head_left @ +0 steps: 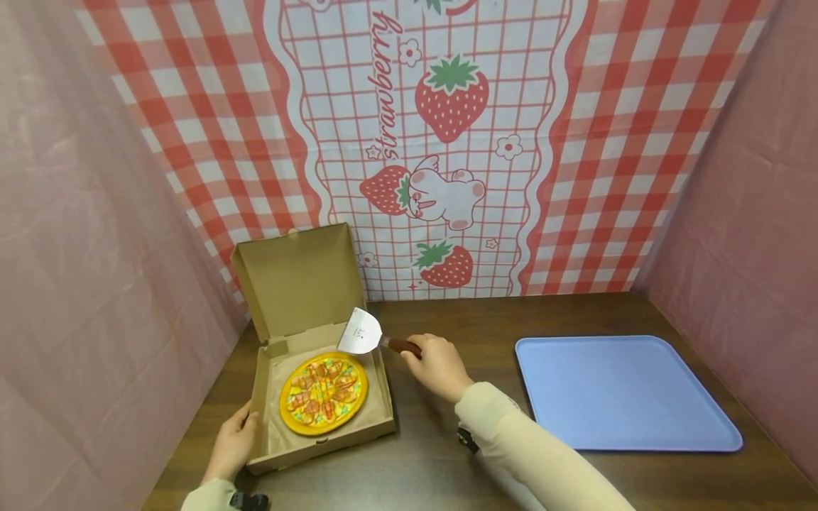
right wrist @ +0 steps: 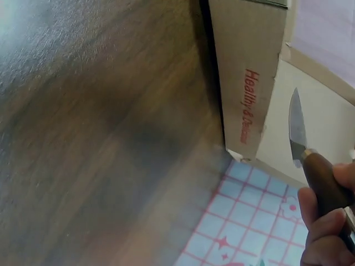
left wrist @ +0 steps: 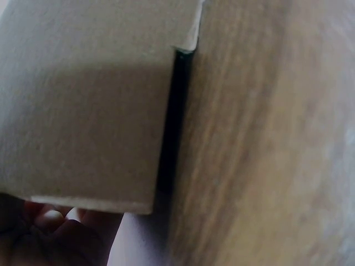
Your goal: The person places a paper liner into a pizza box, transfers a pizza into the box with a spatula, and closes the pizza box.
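Observation:
In the head view my right hand (head_left: 438, 365) grips the dark wooden handle of a pizza server (head_left: 361, 332), whose broad metal blade hovers by the box's back right corner, just beyond the pizza. In the right wrist view the pizza server (right wrist: 298, 124) shows its blade nearly edge-on, with fingers curled round the handle. A round toy-like pizza (head_left: 324, 393) with a yellow crust and toppings lies inside an open cardboard pizza box (head_left: 359, 431). At the box's left wall, my left hand (head_left: 233, 441) holds the side; the left wrist view shows the cardboard (left wrist: 83, 122) close up, partly hiding the fingers.
A light blue tray (head_left: 626, 394) lies on the right of the dark wooden table (head_left: 383, 475). The raised box lid (head_left: 300, 277) leans near the strawberry-patterned cloth (head_left: 447, 262) at the back. Pink curtains (head_left: 735, 213) hang at both sides.

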The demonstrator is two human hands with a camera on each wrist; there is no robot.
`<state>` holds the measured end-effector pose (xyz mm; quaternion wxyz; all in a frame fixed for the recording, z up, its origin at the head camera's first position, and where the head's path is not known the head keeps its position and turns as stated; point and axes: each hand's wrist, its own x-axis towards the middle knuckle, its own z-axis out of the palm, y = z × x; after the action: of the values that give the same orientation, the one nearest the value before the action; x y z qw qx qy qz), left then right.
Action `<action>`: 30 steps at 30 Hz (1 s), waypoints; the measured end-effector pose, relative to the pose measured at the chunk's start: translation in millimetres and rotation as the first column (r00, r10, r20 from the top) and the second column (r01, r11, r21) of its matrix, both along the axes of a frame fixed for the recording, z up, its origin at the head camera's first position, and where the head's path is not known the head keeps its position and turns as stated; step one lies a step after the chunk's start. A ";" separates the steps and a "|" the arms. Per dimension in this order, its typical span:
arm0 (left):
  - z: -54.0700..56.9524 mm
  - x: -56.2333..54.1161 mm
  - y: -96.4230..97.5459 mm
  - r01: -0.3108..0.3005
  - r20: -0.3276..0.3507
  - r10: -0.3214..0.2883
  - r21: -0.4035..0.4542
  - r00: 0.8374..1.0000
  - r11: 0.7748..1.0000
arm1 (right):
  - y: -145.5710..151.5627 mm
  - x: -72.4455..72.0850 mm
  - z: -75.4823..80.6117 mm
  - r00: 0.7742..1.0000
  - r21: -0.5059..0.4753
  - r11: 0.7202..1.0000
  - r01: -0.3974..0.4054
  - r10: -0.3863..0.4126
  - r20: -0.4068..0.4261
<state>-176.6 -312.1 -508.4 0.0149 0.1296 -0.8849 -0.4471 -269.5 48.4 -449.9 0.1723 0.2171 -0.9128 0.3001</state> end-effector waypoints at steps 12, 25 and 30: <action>-2.0 1.8 -1.7 -0.010 0.009 0.010 -0.002 1.000 1.000 | 40.1 4.6 21.6 0.994 -0.075 0.997 0.024 -0.015 0.108; -0.5 1.6 -1.4 0.003 -0.001 -0.003 -0.010 1.000 1.000 | 118.5 17.2 45.1 0.990 -0.039 0.990 0.136 -0.134 0.044; 0.4 -0.1 0.5 0.006 -0.012 -0.006 -0.006 1.000 1.000 | 154.5 26.9 53.7 0.982 -0.015 0.982 0.188 -0.188 0.022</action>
<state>-176.7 -311.6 -508.0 0.0190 0.1242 -0.8865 -0.4454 -242.6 202.8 -396.2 0.1924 0.1252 -0.9283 0.2924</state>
